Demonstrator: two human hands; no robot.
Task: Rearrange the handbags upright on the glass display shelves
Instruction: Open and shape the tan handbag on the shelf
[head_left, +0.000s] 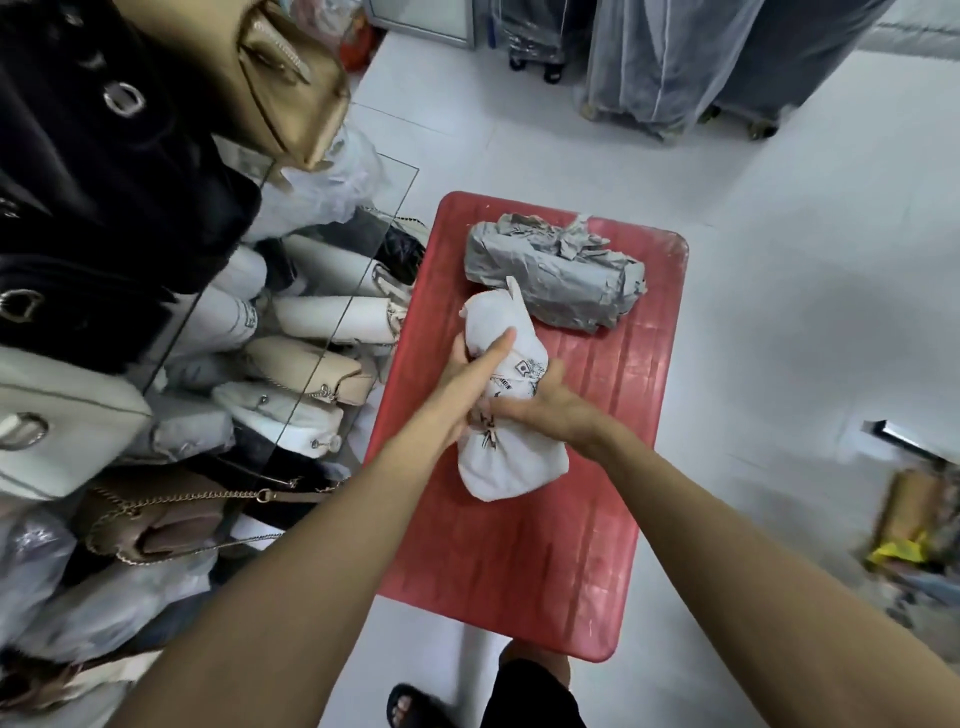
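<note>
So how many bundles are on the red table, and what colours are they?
White bundle, held by left hand and right hand: 1
Grey paper bundle: 1
Total on the red table: 2

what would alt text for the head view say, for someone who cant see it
Both hands, left hand and right hand, grip a white printed cloth bundle on a red plastic table, beside a grey paper-wrapped bundle. To the left, glass shelves hold crowded handbags, many lying on their sides, with a gold handbag above.
</note>
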